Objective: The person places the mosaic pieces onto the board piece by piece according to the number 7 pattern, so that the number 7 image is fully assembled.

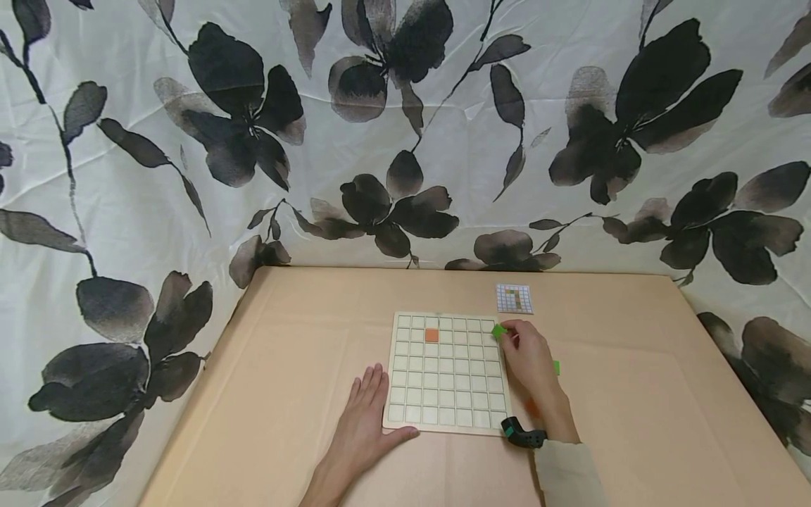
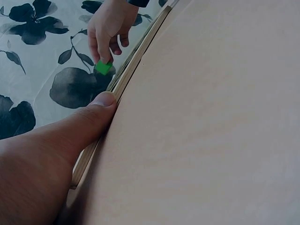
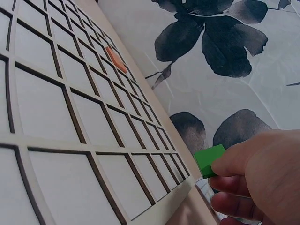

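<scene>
A pale wooden grid board (image 1: 447, 425) lies on the table, with one orange square tile (image 1: 431, 335) in a cell of its upper left part. My right hand (image 1: 531, 355) pinches a green square tile (image 3: 209, 161) between thumb and fingers, just above the board's upper right edge. Flat at the board's lower left corner rests my left hand (image 1: 366, 422), fingers straight along its left side. In the left wrist view the left thumb (image 2: 101, 105) touches the board's edge.
Behind the board lies a small printed grid card (image 1: 514, 298) with coloured squares. Another green tile (image 1: 556, 367) shows beside the right wrist, partly hidden, with something orange (image 1: 531, 407) under the forearm. A floral cloth (image 1: 380, 141) hangs behind the tan tabletop (image 1: 304, 338).
</scene>
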Demonstrator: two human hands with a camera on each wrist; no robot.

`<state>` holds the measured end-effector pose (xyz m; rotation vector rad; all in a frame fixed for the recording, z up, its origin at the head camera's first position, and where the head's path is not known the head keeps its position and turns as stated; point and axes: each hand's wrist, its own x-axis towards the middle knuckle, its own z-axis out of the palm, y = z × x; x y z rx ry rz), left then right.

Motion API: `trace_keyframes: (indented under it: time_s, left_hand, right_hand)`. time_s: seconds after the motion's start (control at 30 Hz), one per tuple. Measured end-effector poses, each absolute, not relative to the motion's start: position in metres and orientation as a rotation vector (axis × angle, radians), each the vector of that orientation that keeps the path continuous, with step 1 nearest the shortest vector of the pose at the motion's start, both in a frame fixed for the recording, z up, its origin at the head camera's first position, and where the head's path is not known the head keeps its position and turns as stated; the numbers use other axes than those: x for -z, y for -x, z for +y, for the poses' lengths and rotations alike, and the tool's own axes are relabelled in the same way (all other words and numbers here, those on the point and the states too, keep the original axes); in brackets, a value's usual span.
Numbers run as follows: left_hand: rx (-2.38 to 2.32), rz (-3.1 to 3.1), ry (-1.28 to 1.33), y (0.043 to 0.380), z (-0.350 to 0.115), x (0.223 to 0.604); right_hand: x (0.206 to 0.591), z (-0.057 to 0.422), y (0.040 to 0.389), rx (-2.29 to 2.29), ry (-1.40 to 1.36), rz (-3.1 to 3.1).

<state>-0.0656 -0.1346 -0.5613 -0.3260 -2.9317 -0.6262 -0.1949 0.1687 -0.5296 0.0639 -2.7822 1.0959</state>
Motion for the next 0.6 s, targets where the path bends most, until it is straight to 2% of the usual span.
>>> trace_keyframes:
  time_s: [0.6]
  left_hand:
    - [0.586,-2.93,0.328,0.0665,-0.1336,0.5596]
  right_hand:
    - [0.5306,0.1586,0.1942,-1.147,-0.145,-2.789]
